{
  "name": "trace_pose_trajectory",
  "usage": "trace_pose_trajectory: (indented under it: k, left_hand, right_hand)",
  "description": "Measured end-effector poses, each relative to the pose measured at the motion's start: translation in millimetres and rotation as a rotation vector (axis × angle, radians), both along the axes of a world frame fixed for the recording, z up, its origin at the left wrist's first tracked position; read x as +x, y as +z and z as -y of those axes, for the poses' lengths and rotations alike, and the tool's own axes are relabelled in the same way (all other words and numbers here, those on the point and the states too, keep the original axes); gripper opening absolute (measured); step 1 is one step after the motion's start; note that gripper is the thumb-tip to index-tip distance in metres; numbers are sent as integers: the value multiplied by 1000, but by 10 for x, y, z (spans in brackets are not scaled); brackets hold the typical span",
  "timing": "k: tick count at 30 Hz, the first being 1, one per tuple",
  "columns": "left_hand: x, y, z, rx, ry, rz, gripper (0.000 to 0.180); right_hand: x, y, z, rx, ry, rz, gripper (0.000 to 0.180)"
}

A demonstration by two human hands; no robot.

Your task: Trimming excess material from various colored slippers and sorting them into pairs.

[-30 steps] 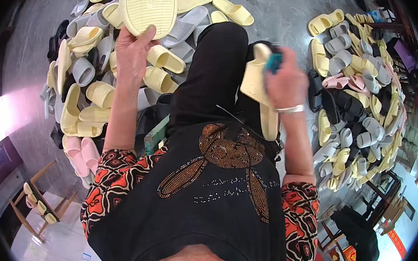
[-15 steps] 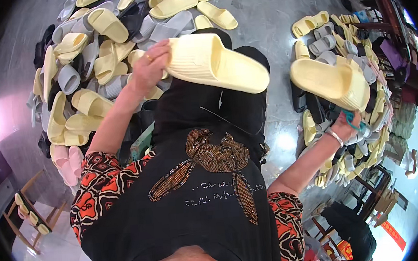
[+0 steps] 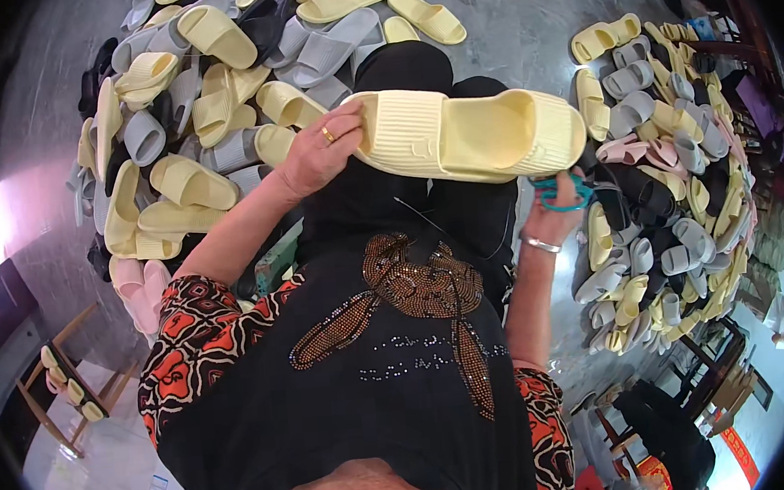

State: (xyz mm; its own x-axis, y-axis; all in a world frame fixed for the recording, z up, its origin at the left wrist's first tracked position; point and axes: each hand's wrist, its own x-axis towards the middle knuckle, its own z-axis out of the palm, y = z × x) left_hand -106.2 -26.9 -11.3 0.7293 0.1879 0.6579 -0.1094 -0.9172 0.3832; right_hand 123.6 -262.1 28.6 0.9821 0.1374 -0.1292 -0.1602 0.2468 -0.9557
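Observation:
My left hand (image 3: 322, 151), a gold ring on one finger, grips the toe end of a pale yellow slipper (image 3: 409, 133) with a ribbed strap. Against it lies a second yellow slipper (image 3: 563, 132), turned the opposite way, so the two overlap in one length above my knees. The right hand (image 3: 554, 220) is closed at the lower right end of this pair, its fingertips partly hidden under the slipper. Teal-handled scissors (image 3: 565, 194) hang on the fingers of that hand, their dark blades pointing right.
A large heap of yellow, grey, black and pink slippers (image 3: 194, 182) covers the floor at left. Another pile (image 3: 678, 255) spreads at right. A wooden stool (image 3: 63, 391) lies at lower left, and a green object (image 3: 278, 259) is beside my left hip.
My right hand has brought its slipper leftward, from over the right pile, against the one in my left hand. The left slipper has moved slightly right and turned nearly level.

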Motion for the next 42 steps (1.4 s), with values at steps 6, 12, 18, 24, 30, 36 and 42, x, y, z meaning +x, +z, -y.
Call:
trace_pose_trajectory:
  k: [6,12,18,24,30,36,42]
  left_hand:
    - [-129,-1,24,-122,-10,-30,28]
    - [-183,188,56,-349,315,81,27]
    - [18,3,-11,-1473,147,3,26]
    - [171,-172,156,-1650,211,75,28]
    - [221,-30,225,-1011,422,-99,29]
    - [12,122,32,-617,265,-369,31]
    - [-236,18,-103,-600,152,-249,36]
  right_hand:
    - [-52,-75,310,-117,316,-122,29]
    - [300,102,504,-60,291,-216,27]
    - [521,28,122,-379,438,264,28]
    - [69,-290,-85,-225,402,157,26]
    - [-266,-328,-148,-263,286,144,24]
    - [-238,-75,-228,-266,454,178,28]
    - [-95,169,-245,-266,718,-29,52]
